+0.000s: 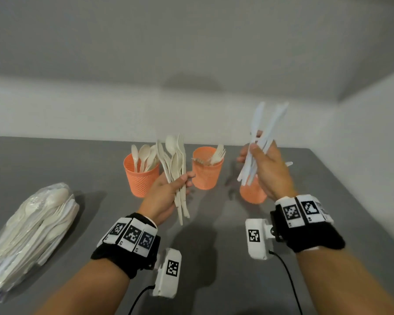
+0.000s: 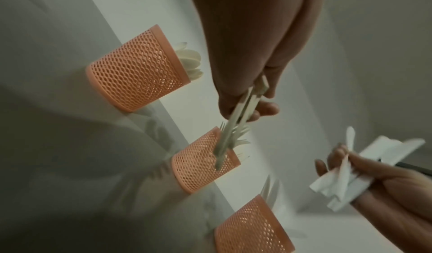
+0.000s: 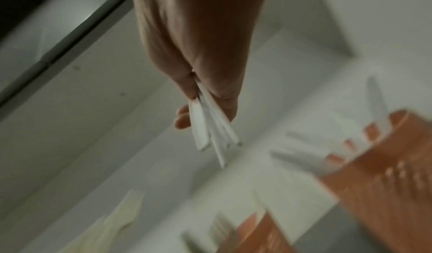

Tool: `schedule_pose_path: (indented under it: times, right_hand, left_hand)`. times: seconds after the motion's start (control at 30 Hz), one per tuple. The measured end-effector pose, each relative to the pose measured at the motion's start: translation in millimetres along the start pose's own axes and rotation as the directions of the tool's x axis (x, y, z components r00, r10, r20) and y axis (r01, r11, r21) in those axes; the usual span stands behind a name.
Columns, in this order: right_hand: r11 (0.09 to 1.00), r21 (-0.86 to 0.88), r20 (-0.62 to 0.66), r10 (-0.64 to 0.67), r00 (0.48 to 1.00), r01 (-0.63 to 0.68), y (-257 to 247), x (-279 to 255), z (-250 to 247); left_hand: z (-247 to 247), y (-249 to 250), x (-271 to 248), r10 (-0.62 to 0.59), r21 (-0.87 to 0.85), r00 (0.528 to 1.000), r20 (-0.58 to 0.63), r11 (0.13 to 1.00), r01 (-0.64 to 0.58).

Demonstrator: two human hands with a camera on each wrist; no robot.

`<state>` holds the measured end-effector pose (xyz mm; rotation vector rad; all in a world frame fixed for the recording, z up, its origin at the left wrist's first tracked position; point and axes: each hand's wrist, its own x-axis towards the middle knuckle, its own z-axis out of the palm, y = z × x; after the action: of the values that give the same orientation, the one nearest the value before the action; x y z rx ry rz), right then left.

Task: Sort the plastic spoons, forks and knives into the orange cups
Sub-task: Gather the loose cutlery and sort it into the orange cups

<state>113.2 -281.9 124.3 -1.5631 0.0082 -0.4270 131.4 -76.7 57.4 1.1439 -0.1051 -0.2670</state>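
Left hand [image 1: 166,196] at frame centre, fingers curled round mixed bunch of cream plastic spoons and forks [image 1: 176,169]; right hand [image 1: 267,169] at right, clamped on fan of white plastic knives [image 1: 258,144], held above rightmost orange mesh cup [image 1: 251,193]; left orange mesh cup [image 1: 141,178] holds spoons; middle orange mesh cup [image 1: 206,173] holds forks; clear plastic bag of cutlery [image 1: 30,235] lies lower left on grey surface [image 1: 214,223].

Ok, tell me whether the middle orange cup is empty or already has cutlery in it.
Not empty: the middle orange cup stands upright with forks sticking out above its rim.
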Motion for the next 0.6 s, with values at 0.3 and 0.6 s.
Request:
schedule_pose_path:
  times: [0.3, 0.6]
  right_hand:
    - [0.961, -0.273, -0.223, -0.015, 0.975, -0.048, 52.0, 54.1, -54.7]
    - [0.845, -0.471, -0.172, -0.369, 0.913, 0.253, 40.3, 40.1, -31.1]
  left_hand:
    - [12.9, 1.2, -5.9, -0.07, 0.094, 0.987, 0.145, 0.994, 0.057]
    - [11.1, 1.6, -4.0, -0.044, 0.097, 0.988, 0.148, 0.995, 0.03]
